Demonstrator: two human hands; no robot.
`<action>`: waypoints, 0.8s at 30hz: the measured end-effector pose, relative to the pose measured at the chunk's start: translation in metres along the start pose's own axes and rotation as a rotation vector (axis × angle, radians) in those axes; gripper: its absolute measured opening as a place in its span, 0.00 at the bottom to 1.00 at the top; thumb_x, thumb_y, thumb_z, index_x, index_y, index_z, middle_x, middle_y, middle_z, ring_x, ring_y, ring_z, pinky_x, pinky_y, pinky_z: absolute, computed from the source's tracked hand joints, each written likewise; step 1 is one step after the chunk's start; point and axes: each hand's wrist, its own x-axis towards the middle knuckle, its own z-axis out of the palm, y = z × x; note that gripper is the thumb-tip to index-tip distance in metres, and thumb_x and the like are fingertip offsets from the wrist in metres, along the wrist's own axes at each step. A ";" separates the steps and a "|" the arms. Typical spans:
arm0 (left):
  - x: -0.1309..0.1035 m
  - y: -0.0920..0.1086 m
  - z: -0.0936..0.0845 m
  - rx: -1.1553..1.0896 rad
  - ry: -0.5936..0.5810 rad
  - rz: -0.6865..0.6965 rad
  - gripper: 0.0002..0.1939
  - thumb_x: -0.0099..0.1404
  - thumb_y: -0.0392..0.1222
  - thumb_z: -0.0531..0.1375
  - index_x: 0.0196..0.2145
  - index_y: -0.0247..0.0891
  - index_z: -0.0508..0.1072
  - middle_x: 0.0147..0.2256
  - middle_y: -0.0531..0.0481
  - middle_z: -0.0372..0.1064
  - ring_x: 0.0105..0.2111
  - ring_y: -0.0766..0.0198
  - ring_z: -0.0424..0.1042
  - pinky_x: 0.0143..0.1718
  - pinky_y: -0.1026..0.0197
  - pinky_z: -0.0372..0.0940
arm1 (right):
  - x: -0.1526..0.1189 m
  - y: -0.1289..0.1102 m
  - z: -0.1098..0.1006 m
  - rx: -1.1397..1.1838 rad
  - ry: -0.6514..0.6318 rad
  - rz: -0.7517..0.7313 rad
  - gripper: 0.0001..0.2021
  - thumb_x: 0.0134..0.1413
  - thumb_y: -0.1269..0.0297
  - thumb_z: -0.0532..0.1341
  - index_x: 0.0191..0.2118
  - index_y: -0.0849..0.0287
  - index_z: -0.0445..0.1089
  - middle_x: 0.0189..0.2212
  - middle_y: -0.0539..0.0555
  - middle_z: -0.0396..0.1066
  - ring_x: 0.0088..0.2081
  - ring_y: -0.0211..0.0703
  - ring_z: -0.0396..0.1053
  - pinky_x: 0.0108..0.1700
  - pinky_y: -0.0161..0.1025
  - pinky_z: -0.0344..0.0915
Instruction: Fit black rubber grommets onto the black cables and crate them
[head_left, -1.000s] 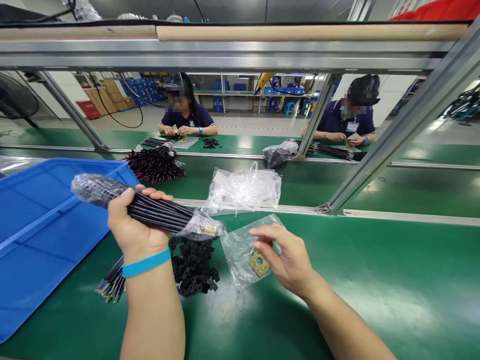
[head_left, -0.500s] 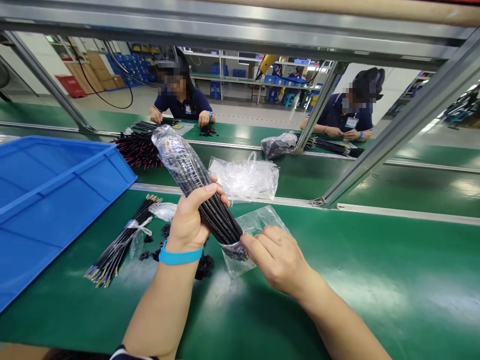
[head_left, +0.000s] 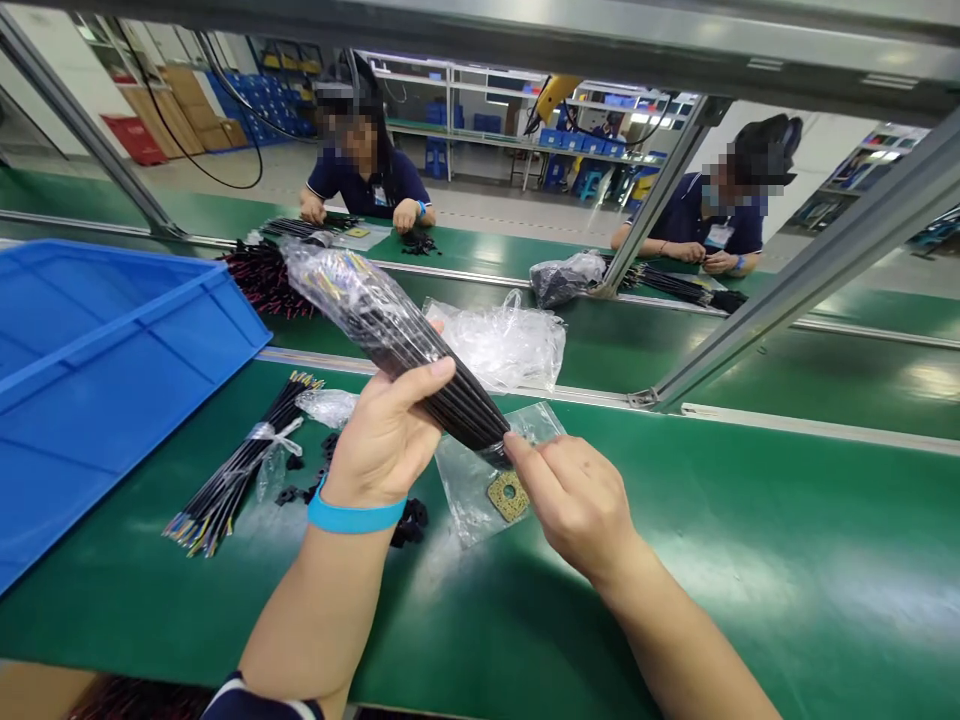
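A bundle of black cables lies slanted across my left hand, which is closed around its middle. Clear plastic wrap covers the far end, with coloured wire ends showing through. My right hand pinches the wrap at the near end; its fingertips partly hide that end. Below, a flat clear bag rests on the green table, and a yellowish square piece with a hole shows there. To the left lies another tied cable bundle, beside small black parts.
A large blue bin stands at the left. Beyond the table's metal edge lie a pile of clear bags and dark red-tipped cables. A slanted metal post rises at the right. Two people work across the line.
Both hands have brought the bundle's near end up and to the right, uncovering the yellowish square piece. The bundle lies at a flatter slant. The camera view has shifted slightly.
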 end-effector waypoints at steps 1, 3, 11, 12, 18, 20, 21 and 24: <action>-0.001 0.000 0.000 0.022 -0.022 -0.015 0.20 0.48 0.31 0.75 0.41 0.37 0.81 0.31 0.54 0.74 0.31 0.67 0.73 0.34 0.65 0.72 | 0.000 0.001 0.000 -0.035 -0.033 0.015 0.11 0.67 0.79 0.57 0.48 0.63 0.75 0.21 0.48 0.62 0.24 0.41 0.59 0.29 0.42 0.59; -0.002 -0.002 0.001 0.040 -0.049 0.000 0.19 0.48 0.31 0.76 0.39 0.38 0.82 0.30 0.54 0.73 0.30 0.67 0.71 0.31 0.64 0.72 | -0.001 0.004 -0.002 -0.059 -0.104 0.011 0.10 0.69 0.77 0.56 0.45 0.62 0.75 0.21 0.48 0.62 0.24 0.41 0.59 0.29 0.42 0.58; 0.007 -0.007 -0.002 0.015 0.014 -0.048 0.18 0.51 0.46 0.79 0.35 0.35 0.81 0.30 0.53 0.72 0.29 0.67 0.72 0.29 0.65 0.72 | 0.003 0.010 -0.017 0.168 -0.177 -0.049 0.13 0.69 0.78 0.52 0.46 0.63 0.73 0.22 0.49 0.63 0.25 0.41 0.61 0.29 0.42 0.58; 0.008 -0.008 -0.003 0.013 0.021 -0.058 0.17 0.52 0.46 0.78 0.35 0.35 0.81 0.30 0.53 0.72 0.29 0.67 0.72 0.29 0.65 0.72 | 0.002 0.010 -0.017 0.169 -0.185 -0.047 0.13 0.69 0.78 0.52 0.45 0.62 0.73 0.22 0.49 0.64 0.25 0.41 0.62 0.30 0.41 0.59; 0.015 -0.021 -0.002 0.047 -0.016 -0.125 0.23 0.48 0.51 0.79 0.35 0.34 0.79 0.32 0.51 0.77 0.30 0.67 0.76 0.31 0.66 0.73 | -0.008 0.008 -0.006 0.196 -0.384 0.029 0.11 0.66 0.74 0.51 0.35 0.58 0.67 0.22 0.49 0.65 0.24 0.41 0.64 0.29 0.40 0.60; 0.018 -0.024 -0.002 0.071 -0.011 -0.110 0.27 0.44 0.53 0.80 0.35 0.34 0.78 0.32 0.51 0.77 0.30 0.64 0.78 0.29 0.65 0.73 | -0.010 0.009 -0.004 0.279 -0.468 0.047 0.09 0.67 0.73 0.51 0.35 0.58 0.65 0.22 0.48 0.66 0.24 0.40 0.64 0.28 0.38 0.59; 0.018 -0.024 -0.002 0.078 0.001 -0.100 0.28 0.44 0.54 0.80 0.35 0.34 0.78 0.32 0.51 0.77 0.30 0.64 0.78 0.28 0.65 0.74 | -0.011 0.010 -0.004 0.326 -0.497 0.051 0.08 0.67 0.73 0.52 0.36 0.58 0.65 0.23 0.48 0.67 0.23 0.39 0.64 0.28 0.37 0.59; 0.018 -0.025 -0.003 0.081 0.053 -0.086 0.26 0.48 0.55 0.78 0.35 0.34 0.77 0.32 0.52 0.77 0.28 0.64 0.78 0.26 0.64 0.74 | -0.010 0.012 -0.006 0.408 -0.555 0.061 0.05 0.67 0.72 0.54 0.39 0.57 0.64 0.22 0.46 0.67 0.22 0.38 0.64 0.28 0.36 0.57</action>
